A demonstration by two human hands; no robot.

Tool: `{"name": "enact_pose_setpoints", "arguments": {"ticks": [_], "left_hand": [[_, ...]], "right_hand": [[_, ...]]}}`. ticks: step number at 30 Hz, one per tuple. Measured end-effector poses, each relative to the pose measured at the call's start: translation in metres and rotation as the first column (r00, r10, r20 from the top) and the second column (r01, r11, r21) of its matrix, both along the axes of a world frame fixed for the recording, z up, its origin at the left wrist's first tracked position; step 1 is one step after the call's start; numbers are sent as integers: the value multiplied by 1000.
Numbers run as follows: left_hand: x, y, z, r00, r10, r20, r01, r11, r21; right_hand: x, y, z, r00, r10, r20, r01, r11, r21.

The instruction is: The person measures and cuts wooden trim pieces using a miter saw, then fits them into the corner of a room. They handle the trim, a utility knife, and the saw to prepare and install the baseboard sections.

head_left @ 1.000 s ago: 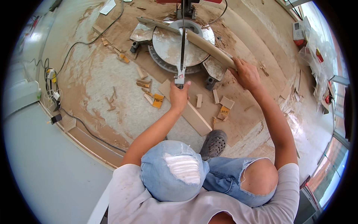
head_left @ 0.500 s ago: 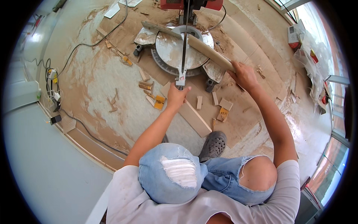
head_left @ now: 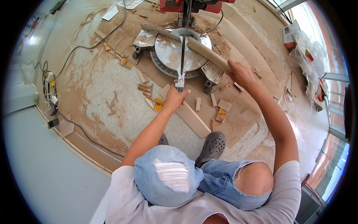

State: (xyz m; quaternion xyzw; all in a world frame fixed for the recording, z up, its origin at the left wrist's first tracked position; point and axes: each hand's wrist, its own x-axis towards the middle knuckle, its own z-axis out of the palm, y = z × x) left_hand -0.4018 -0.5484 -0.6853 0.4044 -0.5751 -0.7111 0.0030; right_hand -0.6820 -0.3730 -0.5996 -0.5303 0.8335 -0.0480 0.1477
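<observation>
A miter saw (head_left: 166, 56) with a round metal table stands on the floor ahead of me. My left hand (head_left: 175, 99) is closed around the miter handle (head_left: 179, 88) at the front of the saw. Against the fence, on the right of the blade slot, lies a narrow pale wooden board (head_left: 209, 54). My right hand (head_left: 243, 75) grips the right end of this board, with the thumb and fingers around it. Below my left hand another light board (head_left: 194, 121) lies flat on the floor, its far part partly hidden by the hand.
Several small wood offcuts (head_left: 198, 103) and yellow-marked scraps (head_left: 158, 105) lie around the saw. Sawdust covers the cardboard floor sheeting. A black cable (head_left: 97, 45) runs along the left to plugs (head_left: 53, 99). Clear plastic wrapping (head_left: 307, 63) is heaped at the right. My shoe (head_left: 212, 147) is near the board.
The whole view has shifted slightly. My right hand sits a touch further left, still on the board, and my left hand stays on the handle.
</observation>
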Motion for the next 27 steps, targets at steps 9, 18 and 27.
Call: {"name": "enact_pose_setpoints", "arguments": {"ticks": [9, 18, 27], "left_hand": [[-2, 4, 2, 995, 97, -20, -94, 989, 118], [-15, 24, -13, 966, 259, 2, -256, 956, 140], [-45, 72, -60, 914, 405, -38, -406, 907, -108]], "right_hand": [[5, -26, 3, 993, -52, -107, 68, 987, 147], [5, -25, 0, 985, -66, -159, 101, 970, 222], [12, -40, 1, 984, -32, -175, 54, 991, 121]]}}
